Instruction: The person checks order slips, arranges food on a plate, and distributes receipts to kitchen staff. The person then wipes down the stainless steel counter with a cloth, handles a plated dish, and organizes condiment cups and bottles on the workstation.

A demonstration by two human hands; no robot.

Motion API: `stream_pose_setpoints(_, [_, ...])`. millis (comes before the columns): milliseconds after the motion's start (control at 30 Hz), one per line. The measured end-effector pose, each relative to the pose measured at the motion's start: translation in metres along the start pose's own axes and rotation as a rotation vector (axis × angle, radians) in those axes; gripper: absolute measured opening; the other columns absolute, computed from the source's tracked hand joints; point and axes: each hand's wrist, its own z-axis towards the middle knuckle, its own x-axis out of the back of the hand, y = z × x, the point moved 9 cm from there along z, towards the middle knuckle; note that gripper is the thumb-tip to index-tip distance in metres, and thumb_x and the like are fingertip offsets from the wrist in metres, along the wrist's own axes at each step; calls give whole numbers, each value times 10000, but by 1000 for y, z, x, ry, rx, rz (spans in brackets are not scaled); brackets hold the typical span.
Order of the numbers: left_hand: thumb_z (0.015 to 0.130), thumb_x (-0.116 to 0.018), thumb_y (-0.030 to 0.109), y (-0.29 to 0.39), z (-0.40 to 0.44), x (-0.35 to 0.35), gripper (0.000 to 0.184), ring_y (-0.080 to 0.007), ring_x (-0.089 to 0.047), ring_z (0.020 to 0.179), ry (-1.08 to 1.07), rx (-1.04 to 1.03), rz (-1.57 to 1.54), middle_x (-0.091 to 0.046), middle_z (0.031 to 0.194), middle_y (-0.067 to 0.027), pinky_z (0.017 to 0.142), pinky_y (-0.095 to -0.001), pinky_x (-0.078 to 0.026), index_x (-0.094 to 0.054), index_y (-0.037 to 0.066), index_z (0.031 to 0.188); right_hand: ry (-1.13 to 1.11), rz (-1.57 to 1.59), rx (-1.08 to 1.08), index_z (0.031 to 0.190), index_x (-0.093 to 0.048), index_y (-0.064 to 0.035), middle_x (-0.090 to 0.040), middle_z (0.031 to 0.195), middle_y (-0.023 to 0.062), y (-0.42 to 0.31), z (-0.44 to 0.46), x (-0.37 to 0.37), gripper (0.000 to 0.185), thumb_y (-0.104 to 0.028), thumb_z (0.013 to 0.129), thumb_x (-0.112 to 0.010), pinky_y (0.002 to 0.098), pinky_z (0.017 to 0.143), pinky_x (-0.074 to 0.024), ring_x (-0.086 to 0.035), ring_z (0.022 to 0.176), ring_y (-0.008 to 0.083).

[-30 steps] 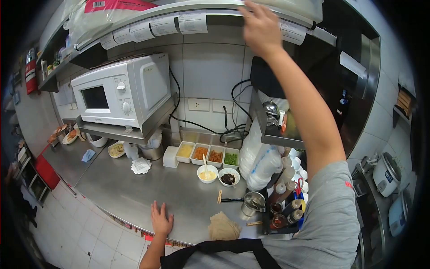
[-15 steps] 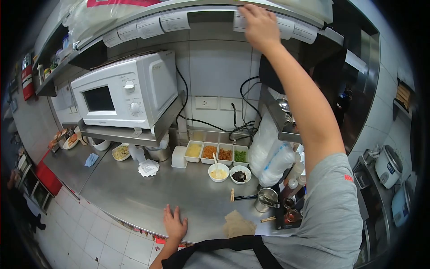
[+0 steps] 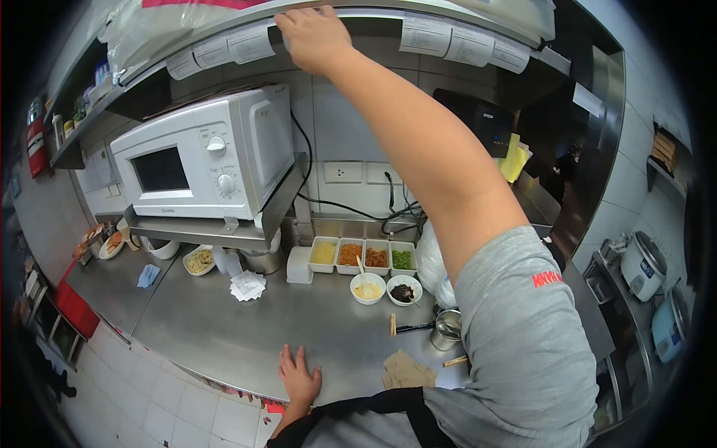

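My right hand (image 3: 312,39) is raised to the slip rail (image 3: 366,13) under the overhead shelf, its fingers bent over the edge. Whatever they grip there is hidden behind the hand. Just left of it hang several paper slips (image 3: 250,42); more printed slips (image 3: 469,43) hang farther right on the same rail. Down at the counter's front edge, my left hand (image 3: 300,379) rests palm down with fingers spread, holding nothing. A brown cloth (image 3: 408,371) lies to its right on the steel counter (image 3: 216,328).
A white microwave (image 3: 179,160) sits on a wall bracket. Below are food tubs (image 3: 349,254), a bowl with a spoon (image 3: 367,290), a bowl of dark food (image 3: 403,291), a paper pile (image 3: 247,286) and a metal cup (image 3: 447,328). A black printer (image 3: 478,123) stands right.
My right hand has moved left along the rail, from the right group of slips to the left group. My left hand stays flat on the counter. The printer has come into view.
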Motion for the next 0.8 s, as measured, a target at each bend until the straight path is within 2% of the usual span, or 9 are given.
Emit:
stream_pose_setpoints(100, [704, -679, 251, 0, -1, -2, 681, -401, -229, 1311, -2, -10, 0, -226, 1423, -215, 1013, -513, -236, -404, 83, 1304, 148, 76, -29, 1151, -522, -12, -580, 1069, 166, 29, -26, 40, 371, -118, 805, -439, 448, 950, -355, -538, 1041, 293])
stream_pose_setpoints(133, [705, -678, 253, 1, -2, -3, 679, -400, -229, 1311, -6, -16, 2, -226, 1423, -215, 1014, -512, -235, -404, 84, 1304, 173, 37, -47, 1139, -520, -33, -588, 1042, 137, 40, -33, 43, 357, -138, 807, -444, 455, 938, -346, -541, 1032, 271])
stream_pose_setpoints(233, [712, -671, 262, 2, -2, -5, 674, -396, -229, 1312, -23, -31, 24, -223, 1425, -215, 1015, -514, -231, -402, 88, 1305, 255, -73, -72, 1111, -531, -32, -586, 1066, 132, 62, -53, 57, 338, -156, 807, -452, 457, 913, -358, -535, 1038, 279])
stream_pose_setpoints(333, [717, -664, 272, 1, -3, -7, 675, -392, -228, 1314, -32, -30, 47, -222, 1426, -215, 1018, -513, -225, -397, 91, 1310, 129, 75, -60, 1179, -508, -29, -548, 1149, 150, 71, -61, 59, 403, -171, 805, -464, 467, 982, -320, -520, 1077, 275])
stream_pose_setpoints(433, [719, -660, 275, 0, -3, -10, 679, -390, -224, 1317, -42, -27, 56, -219, 1430, -213, 1022, -515, -219, -391, 91, 1315, 312, 29, 63, 1147, -567, -152, -538, 1199, 43, 30, -89, 86, 426, -99, 724, -571, 447, 912, -360, -495, 1118, 250])
stream_pose_setpoints(600, [717, -659, 267, -1, -4, -13, 685, -396, -229, 1317, -59, -27, 54, -206, 1440, -209, 1027, -517, -214, -386, 91, 1320, -203, 479, 525, 1138, -544, -141, -526, 1160, 121, -77, -200, 143, 427, -160, 716, -611, 481, 929, -353, -475, 1150, 266])
stream_pose_setpoints(667, [716, -659, 262, -3, -5, -15, 687, -400, -232, 1316, -63, -23, 67, -204, 1441, -212, 1027, -516, -217, -383, 90, 1321, -236, 671, 674, 1106, -551, -111, -542, 1113, 134, -101, -258, 182, 378, -194, 739, -586, 515, 974, -345, -498, 1130, 259])
stream_pose_setpoints(700, [715, -659, 261, -3, -5, -16, 689, -404, -234, 1314, -63, -22, 76, -204, 1441, -215, 1026, -515, -220, -383, 89, 1322, -171, 739, 697, 1108, -545, -91, -547, 1110, 132, -105, -283, 202, 363, -202, 762, -556, 509, 963, -365, -515, 1108, 260])
stream_pose_setpoints(800, [714, -658, 254, -2, -6, -16, 689, -414, -232, 1312, -54, -38, 73, -203, 1439, -220, 1025, -516, -225, -381, 92, 1324, -300, 894, 607, 1113, -575, -83, -560, 1125, 118, -91, -333, 235, 358, -192, 772, -554, 437, 927, -413, -538, 1057, 235])
